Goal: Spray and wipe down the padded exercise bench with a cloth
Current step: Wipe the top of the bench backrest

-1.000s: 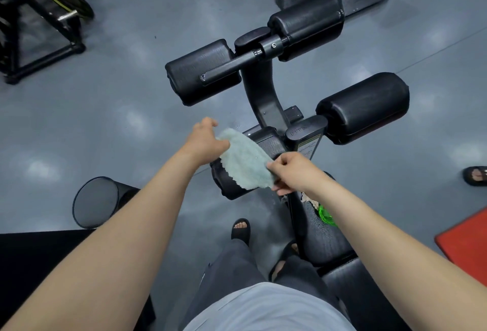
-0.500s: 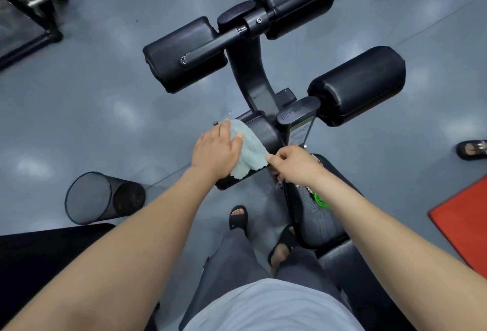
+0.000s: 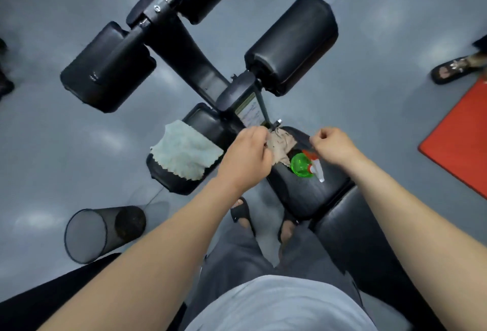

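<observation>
The black padded bench point(image 3: 311, 199) runs from the lower right up to its roller pads. A pale green cloth point(image 3: 184, 154) lies draped over the near left roller pad point(image 3: 171, 180), with no hand on it. My left hand point(image 3: 245, 156) grips a crumpled brown cloth point(image 3: 280, 143) at the front of the seat. Just right of that cloth, a green spray bottle point(image 3: 301, 164) with a white and red trigger lies on the seat. My right hand point(image 3: 332, 146) hovers above the bottle with curled fingers and nothing visible in it.
A black mesh bin point(image 3: 105, 233) lies tipped on the grey floor at the lower left. A red mat point(image 3: 458, 141) sits at the right, with another person's sandalled foot point(image 3: 453, 69) beyond it. My own sandalled feet point(image 3: 242, 212) stand beside the seat.
Both hands let go of the pale green cloth, which now lies on the roller pad. They moved right to the seat, and my left hand took hold of the brown cloth.
</observation>
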`<state>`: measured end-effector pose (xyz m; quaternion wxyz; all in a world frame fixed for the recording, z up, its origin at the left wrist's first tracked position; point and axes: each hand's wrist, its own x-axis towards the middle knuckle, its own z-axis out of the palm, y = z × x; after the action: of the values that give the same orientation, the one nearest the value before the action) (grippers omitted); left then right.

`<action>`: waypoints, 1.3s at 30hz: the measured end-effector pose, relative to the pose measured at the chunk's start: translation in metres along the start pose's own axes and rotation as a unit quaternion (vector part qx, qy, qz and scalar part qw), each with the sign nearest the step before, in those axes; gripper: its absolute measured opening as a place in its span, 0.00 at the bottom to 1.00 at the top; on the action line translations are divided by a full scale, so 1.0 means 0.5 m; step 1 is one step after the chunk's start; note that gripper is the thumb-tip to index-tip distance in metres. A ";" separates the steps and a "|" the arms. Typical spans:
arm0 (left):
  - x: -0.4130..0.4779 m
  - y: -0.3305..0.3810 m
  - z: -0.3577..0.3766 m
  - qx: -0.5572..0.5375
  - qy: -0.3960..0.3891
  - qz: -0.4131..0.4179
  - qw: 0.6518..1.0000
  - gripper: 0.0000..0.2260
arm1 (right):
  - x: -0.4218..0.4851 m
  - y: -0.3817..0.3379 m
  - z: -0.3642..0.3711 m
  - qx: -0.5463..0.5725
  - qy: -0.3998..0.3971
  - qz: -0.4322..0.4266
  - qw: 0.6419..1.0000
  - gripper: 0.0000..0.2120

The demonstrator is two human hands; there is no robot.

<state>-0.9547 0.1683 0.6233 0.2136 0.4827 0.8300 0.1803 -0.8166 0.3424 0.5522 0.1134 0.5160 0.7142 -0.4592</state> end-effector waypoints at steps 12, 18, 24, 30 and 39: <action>0.138 -0.093 0.314 0.075 -0.141 -0.125 0.979 0.17 | 0.089 0.304 0.101 -0.052 -0.144 -0.122 0.981 0.44; 0.183 -0.162 0.403 0.151 -0.159 -0.152 0.964 0.19 | 0.123 0.302 0.166 0.009 -0.053 -0.233 0.971 0.19; 0.173 -0.180 0.395 0.117 -0.110 -0.153 0.975 0.12 | 0.122 0.262 0.162 0.028 -0.032 -0.243 0.969 0.21; 0.095 -0.140 0.344 -0.052 -0.058 -0.244 0.967 0.06 | 0.086 0.238 0.147 0.043 -0.032 -0.094 0.994 0.14; -0.073 -0.117 0.334 -0.216 0.016 -0.409 0.887 0.11 | 0.034 0.248 0.162 0.032 -0.054 0.001 0.998 0.13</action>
<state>-0.8926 0.1242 0.4594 0.3543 0.0397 0.8977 0.2590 -0.7451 0.2962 0.4300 0.1357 0.4943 0.6913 -0.5093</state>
